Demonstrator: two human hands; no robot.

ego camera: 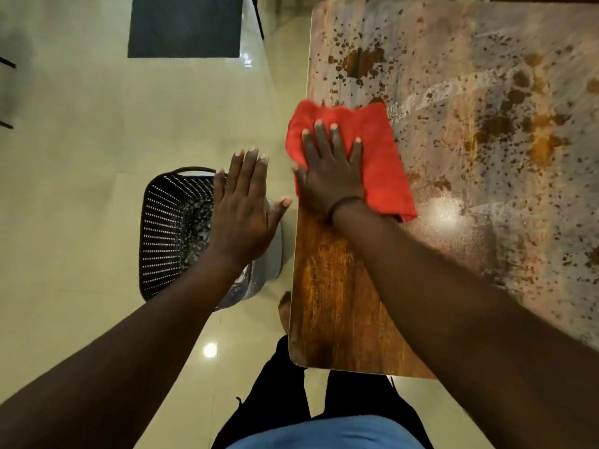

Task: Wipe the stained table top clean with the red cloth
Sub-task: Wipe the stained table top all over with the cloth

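The counter fills the right of the frame, spattered brown. Left of it stands a dark basket. The red cloth lies at the counter's left edge, the right hand pressing flat on it, fingers spread. The left hand hovers open over the basket.

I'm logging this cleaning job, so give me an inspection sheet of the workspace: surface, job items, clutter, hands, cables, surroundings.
Surface: table top clean wood grain near the person; brown stains and pale smears farther out and to the right.
Job's things: red cloth flat on the table at its left edge.
Clutter: nothing seen on the table.
Hands: right hand flat, pressing the cloth; left hand open, empty, beside the table edge over the basket.
Cables: nothing seen.
Surroundings: black perforated basket on glossy tiled floor; dark mat farther off.
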